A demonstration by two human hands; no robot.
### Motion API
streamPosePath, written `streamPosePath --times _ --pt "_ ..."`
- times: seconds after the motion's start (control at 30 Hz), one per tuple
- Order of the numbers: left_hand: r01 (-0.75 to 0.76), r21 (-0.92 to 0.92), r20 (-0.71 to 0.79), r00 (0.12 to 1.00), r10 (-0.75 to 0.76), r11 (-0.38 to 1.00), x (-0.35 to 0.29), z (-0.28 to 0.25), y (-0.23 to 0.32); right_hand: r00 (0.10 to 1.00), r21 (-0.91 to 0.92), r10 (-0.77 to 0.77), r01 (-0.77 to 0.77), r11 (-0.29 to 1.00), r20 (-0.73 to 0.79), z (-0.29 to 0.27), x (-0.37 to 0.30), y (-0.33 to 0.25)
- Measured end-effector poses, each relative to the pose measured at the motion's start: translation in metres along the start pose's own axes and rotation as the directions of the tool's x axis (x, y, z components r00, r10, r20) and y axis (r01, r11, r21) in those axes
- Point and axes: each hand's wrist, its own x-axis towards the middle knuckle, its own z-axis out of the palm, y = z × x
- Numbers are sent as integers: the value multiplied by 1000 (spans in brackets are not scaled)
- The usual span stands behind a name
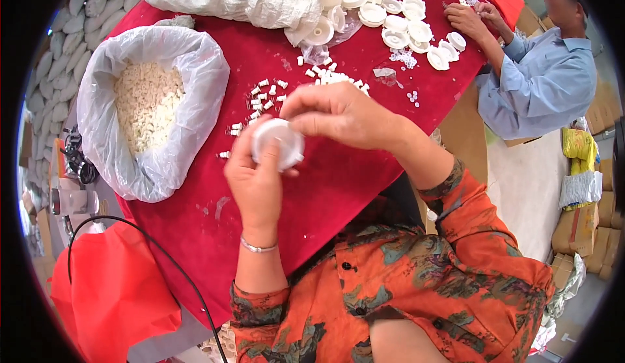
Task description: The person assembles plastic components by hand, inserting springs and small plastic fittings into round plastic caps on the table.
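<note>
The person's left hand (257,181) is closed around a round white plastic disc (278,143), holding it up above the red cloth-covered table (325,187). The right hand (335,112) reaches over from the other side, its fingertips pinched together at the disc's upper edge; whether a small part sits between those fingers cannot be told, since the hand hides it.

Just beyond the hands lies a scatter of small white cylindrical plastic pieces (267,96), loose on the cloth. To the left stands an open clear plastic bag of pale small rings (148,102). Across the table a co-worker in a light blue shirt (540,83) handles similar discs from a pile of white discs (390,18).

The likely trouble is a slip: the disc is gripped only at its rim, so a hard push from the pinching fingers could tip it out of the hold. A tiny piece dropped here could roll off the near table edge or vanish among the scattered ones. A sleeve brushing the loose pieces could also sweep them away.
</note>
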Motion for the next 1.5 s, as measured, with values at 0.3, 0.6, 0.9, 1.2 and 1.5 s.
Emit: streamPosePath --times 0.3,0.6,0.9,1.2,1.5 --pt "-104 -309 -216 976 37 945 8 -22 11 932 -728 -291 45 685 -216 20 5 46" --pt "-56 -365 -173 985 -9 930 11 -15 8 931 -798 -346 122 591 -114 21 13 54" --pt "30 -316 -64 996 -53 948 8 -9 3 936 -724 -330 142 675 -125 17 -8 38" --pt "15 -143 34 999 -10 990 -4 10 -3 876 -617 -351 81 783 -331 36 -21 8" --pt "-14 -118 74 997 23 993 -5 14 -5 862 -649 -383 85 756 -333 41 -22 11"
